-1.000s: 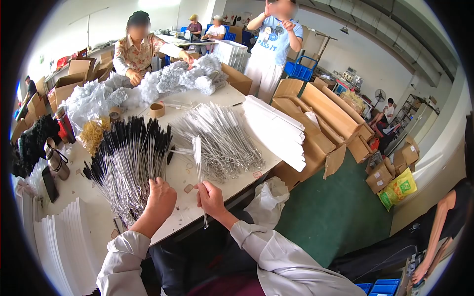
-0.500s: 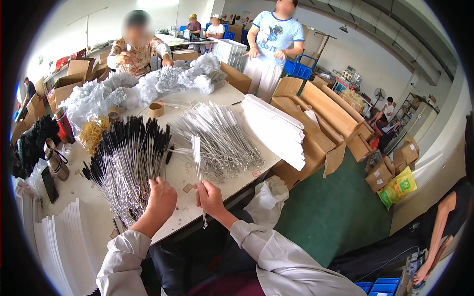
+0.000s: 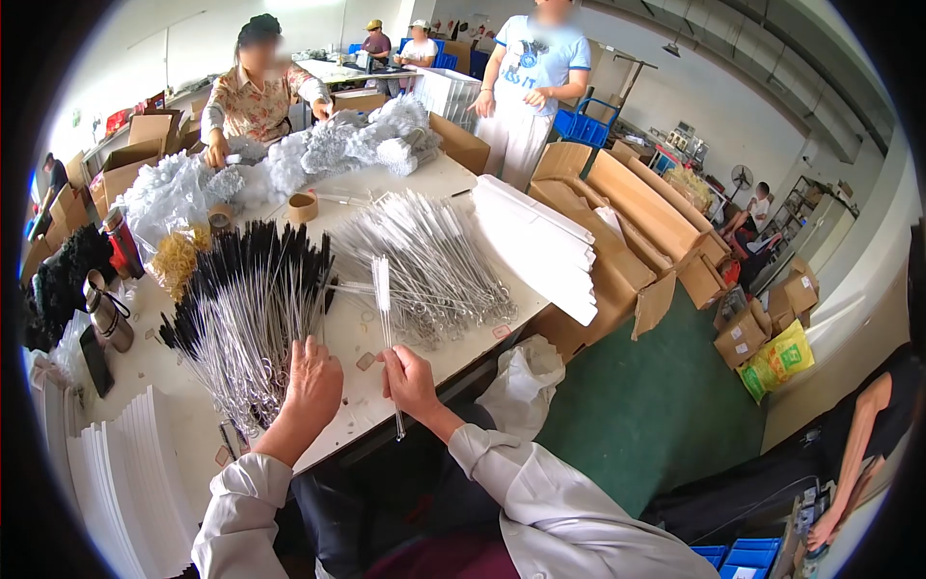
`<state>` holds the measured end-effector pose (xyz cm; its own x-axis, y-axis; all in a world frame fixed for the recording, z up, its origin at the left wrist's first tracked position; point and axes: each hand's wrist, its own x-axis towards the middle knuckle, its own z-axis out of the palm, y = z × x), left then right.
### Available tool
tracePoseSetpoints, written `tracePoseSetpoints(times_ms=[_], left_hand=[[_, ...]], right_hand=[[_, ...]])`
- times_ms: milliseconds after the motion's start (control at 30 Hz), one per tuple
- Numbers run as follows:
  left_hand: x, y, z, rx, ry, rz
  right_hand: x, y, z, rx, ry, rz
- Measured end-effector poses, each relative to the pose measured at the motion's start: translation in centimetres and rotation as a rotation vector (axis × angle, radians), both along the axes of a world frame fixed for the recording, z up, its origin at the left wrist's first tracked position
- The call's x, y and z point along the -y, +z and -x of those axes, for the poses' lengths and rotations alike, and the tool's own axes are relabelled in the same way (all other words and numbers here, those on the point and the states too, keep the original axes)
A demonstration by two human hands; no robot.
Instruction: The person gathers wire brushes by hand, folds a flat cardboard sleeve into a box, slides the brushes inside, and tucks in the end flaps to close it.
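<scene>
My right hand is closed around the thin wire handles of a few white-bristled wire brushes, held upright with bristles on top and handle ends below my fist. At the right side of a heap of black-bristled wire brushes, my left hand has its fingers partly stretched and slightly apart. Those fingertips are close to the wire handles; whether they touch is hard to see, and no brush shows in them. Beyond my right hand lies a heap of white-bristled wire brushes, looped ends toward me.
White sheets lie at the table's right edge beside cardboard boxes. Tape rolls, yellow rubber bands, a steel flask and fluffy grey bundles are on the table. People stand across it; another person's arm is at lower right.
My left hand's fingers have loosened and stretched forward slightly beside the black brushes. My right hand keeps its hold nearly unmoved. The person across the table has lowered a hand to the grey bundles.
</scene>
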<state>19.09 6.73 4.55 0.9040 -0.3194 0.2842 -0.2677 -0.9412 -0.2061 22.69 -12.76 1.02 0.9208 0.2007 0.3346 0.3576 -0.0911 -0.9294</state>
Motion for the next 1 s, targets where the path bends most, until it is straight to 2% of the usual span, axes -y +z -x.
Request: tracePoseSetpoints(times_ms=[133, 333, 400, 467, 500, 533, 567, 767, 867, 933, 1000], left_hand=[[-0.2, -0.3, 0.1, 0.076, -0.067, 0.028], [-0.2, -0.4, 0.5, 0.022, -0.088, 0.121], [-0.2, -0.3, 0.5, -0.016, -0.077, 0.095], [-0.1, -0.4, 1.5, -0.006, -0.073, 0.02], [-0.1, -0.7, 1.6, -0.079, -0.066, 0.031], [-0.2, -0.7, 1.9, -0.07, -0.071, 0.022], [-0.4, -1.5, 2.0, 0.149, -0.132, 0.057], [-0.8, 1.1, 3.5, 0.04, -0.074, 0.254], [-2.1, 3.4, 3.9, 0.084, -0.097, 0.364], [-3.9, 3.8, 3.6, 0.226, -0.013, 0.398], [-5.6, 5.0, 3.6, 0.198, 0.124, 0.381]], right_hand=[[-0.1, 0.4, 0.2, -0.028, -0.009, 0.007], [-0.2, 0.6, 0.2, -0.05, -0.022, 0.011], [-0.2, -1.1, -0.5, -0.039, -0.056, 0.039], [-0.2, -3.2, -1.5, 0.145, -0.094, 0.079], [-0.1, -1.4, -0.6, 0.003, -0.052, 0.048], [-0.1, -0.2, -0.2, 0.046, -0.046, 0.062], [0.0, 0.0, -0.1, 0.003, -0.028, 0.056], [0.2, 0.0, -0.3, -0.081, -0.011, 0.023], [0.1, 0.2, -0.2, -0.139, 0.002, -0.044], [0.2, 0.0, -0.2, -0.123, 0.015, -0.037], [0.3, 0.0, -0.3, -0.105, 0.029, -0.029]])
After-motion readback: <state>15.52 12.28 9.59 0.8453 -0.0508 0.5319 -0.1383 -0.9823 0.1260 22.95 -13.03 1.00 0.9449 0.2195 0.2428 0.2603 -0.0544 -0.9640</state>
